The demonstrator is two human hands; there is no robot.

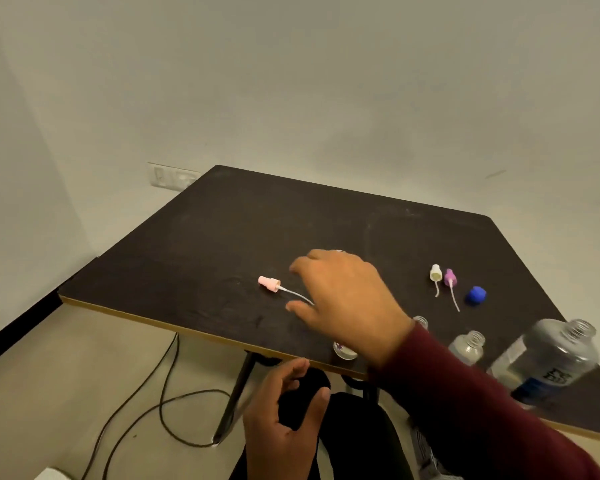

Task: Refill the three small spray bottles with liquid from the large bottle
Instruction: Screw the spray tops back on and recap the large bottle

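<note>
Near frame center, the right hand (343, 292) hovered open and empty just right of the pink sprayer (269, 283), whose tube pointed toward it, while the left hand (284, 420) sat low, empty.

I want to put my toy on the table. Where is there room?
The far half of the table, behind the pink sprayer, is bare. So is the left near corner. The right near side is crowded: large bottle, small bottles, sprayers and blue cap.
</note>
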